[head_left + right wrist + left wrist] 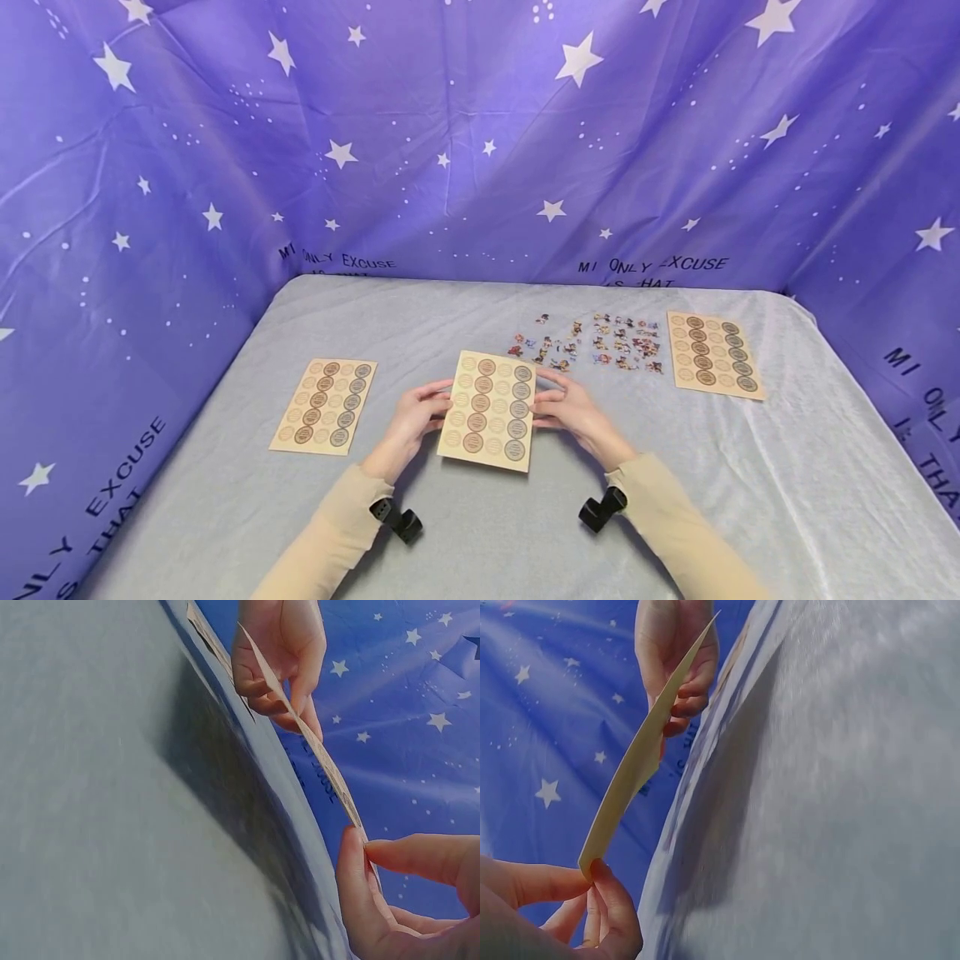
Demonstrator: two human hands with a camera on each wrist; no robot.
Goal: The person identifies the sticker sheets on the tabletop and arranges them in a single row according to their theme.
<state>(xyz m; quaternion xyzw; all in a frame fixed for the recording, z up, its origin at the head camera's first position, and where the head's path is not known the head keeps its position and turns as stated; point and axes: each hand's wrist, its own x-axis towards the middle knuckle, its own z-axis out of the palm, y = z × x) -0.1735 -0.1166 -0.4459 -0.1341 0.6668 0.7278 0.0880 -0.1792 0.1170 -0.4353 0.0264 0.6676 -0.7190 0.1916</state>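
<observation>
Both hands hold up a tan sticker sheet (491,412) printed with columns of round brown, grey and pale labels. My left hand (412,421) pinches its left edge between thumb and fingers, and my right hand (573,410) pinches the right edge. In the left wrist view the sheet (641,754) is seen nearly edge-on, slightly bowed, raised over the cloth with its shadow below. The right wrist view shows the thumb and a finger of the right hand (412,892) gripping the edge of the sheet (322,754).
A similar sticker sheet (324,407) lies on the left of the grey cloth-covered table (480,533), and another sheet (716,356) at the far right. Small colourful character stickers (626,343) lie grouped toward the back right. A purple star-patterned curtain (450,125) surrounds the table.
</observation>
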